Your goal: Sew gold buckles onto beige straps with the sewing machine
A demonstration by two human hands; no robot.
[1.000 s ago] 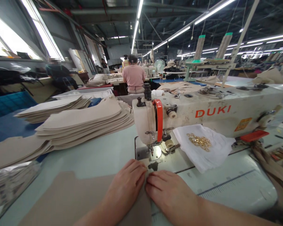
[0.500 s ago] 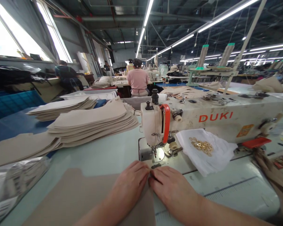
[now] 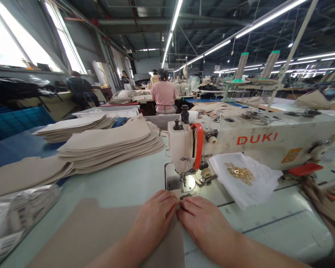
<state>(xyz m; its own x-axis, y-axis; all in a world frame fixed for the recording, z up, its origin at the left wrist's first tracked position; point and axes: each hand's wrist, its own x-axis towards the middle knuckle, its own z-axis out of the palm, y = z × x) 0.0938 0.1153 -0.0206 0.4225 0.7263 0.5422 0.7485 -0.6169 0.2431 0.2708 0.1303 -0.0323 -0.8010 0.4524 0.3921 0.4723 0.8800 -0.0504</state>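
Observation:
A flat beige fabric piece (image 3: 111, 227) lies on the table in front of the sewing machine (image 3: 181, 149). My left hand (image 3: 156, 214) is closed on its upper right corner, fingers pressed together. Against it, my right hand (image 3: 203, 219) pinches the same corner, fingertips almost touching the left ones. A small pale fabric tab (image 3: 176, 192) pokes out beyond the fingers, just short of the needle plate (image 3: 188, 183). What exactly lies between the fingertips is hidden.
Stacks of beige cut pieces (image 3: 108, 143) rise at the left, with a clear plastic bag (image 3: 19, 212) nearer. Gold rings (image 3: 240, 173) rest on a white cloth (image 3: 257, 186) beside the machine head. Thread cones (image 3: 241, 67) stand behind; a person in pink (image 3: 164, 93) sits ahead.
Both hands stay at the fabric corner with hardly any movement. The whole view has shifted very slightly.

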